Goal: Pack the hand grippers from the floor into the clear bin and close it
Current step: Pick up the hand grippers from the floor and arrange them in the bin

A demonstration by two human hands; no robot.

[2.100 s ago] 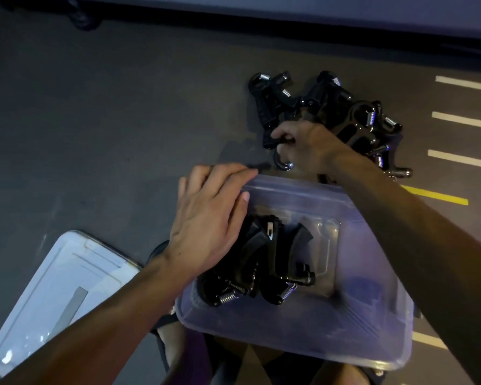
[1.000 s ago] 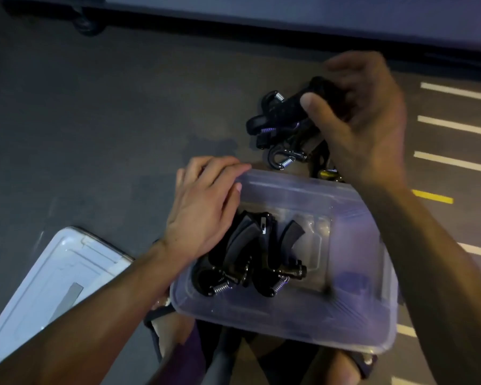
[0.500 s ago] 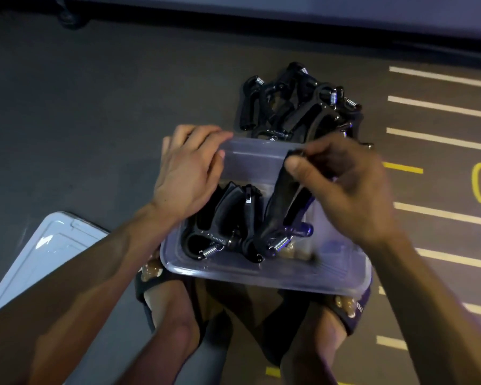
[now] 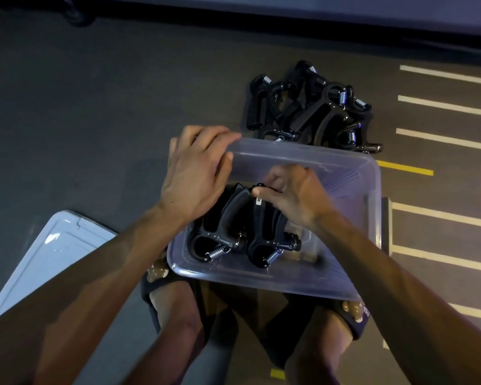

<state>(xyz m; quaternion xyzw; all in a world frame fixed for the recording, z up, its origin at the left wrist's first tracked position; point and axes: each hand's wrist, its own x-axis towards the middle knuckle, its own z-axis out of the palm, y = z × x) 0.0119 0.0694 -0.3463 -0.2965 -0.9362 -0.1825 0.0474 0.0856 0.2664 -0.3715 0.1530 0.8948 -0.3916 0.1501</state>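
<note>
Several hand grippers (image 4: 308,107) lie in a heap on the floor (image 4: 95,120) just beyond the far rim of the clear bin (image 4: 353,173), so I judge the packing is only partly done. At least two packed grippers (image 4: 242,232) stand side by side against the bin's left wall, springs toward the near rim. The step in hand seems to be seating one more of them. The right hand (image 4: 292,195) is lowered inside the bin, palm down, and its grip is closed to a pinch of thumb and fingers on the top of the right-hand gripper's handle. The left hand (image 4: 195,176) rests over the bin's far-left corner, fingers gently curled over the rim, and steadies it; it carries nothing. The next move calls for letting go of this gripper and reaching over the far rim to the heap. The lid (image 4: 53,259) lies flat on the floor, left of the bin, waiting for the closing.
</note>
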